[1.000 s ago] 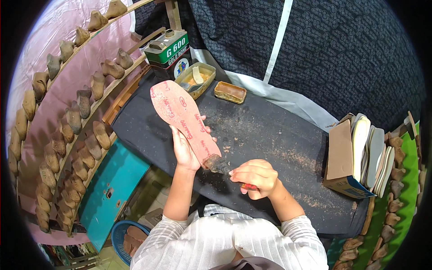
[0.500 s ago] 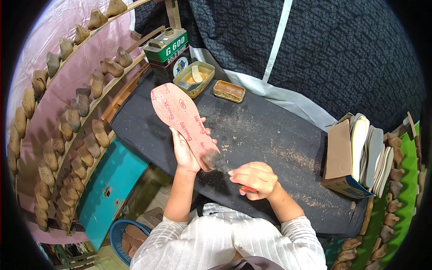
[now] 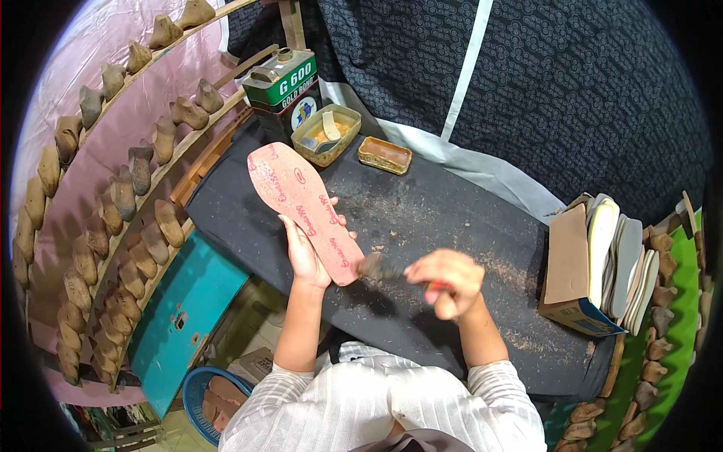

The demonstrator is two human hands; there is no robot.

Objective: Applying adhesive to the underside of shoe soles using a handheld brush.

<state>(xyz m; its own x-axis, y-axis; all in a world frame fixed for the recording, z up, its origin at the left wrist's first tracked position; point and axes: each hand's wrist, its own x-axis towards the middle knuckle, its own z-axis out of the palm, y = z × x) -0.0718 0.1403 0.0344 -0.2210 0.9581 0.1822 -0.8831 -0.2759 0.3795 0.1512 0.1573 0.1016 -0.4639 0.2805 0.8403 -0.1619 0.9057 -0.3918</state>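
My left hand (image 3: 306,255) grips a pink shoe insole (image 3: 297,200) with red writing on its face, thumb on the near side and fingertips curling over the far edge. The broad end points away to the upper left, the narrow heel end toward me. In my right hand (image 3: 450,277) is a brush (image 3: 384,268) with dark bristles and a reddish handle mostly covered by the fingers. Its bristle tip is by the right edge of the heel end; touching or just apart I cannot tell. Motion blurs this hand.
A dark cloth-covered table (image 3: 467,301) carries scattered crumbs. At its back stand a green-and-black metal can (image 3: 282,94), a tub with spreaders (image 3: 339,147) and a small tray (image 3: 385,154). A cardboard box of soles (image 3: 565,264) is at right. Wooden shoe lasts (image 3: 124,192) fill racks at left.
My right hand and the brush have moved right, off the insole's heel face to its right edge. The insole has shifted slightly left and stays in my left hand.
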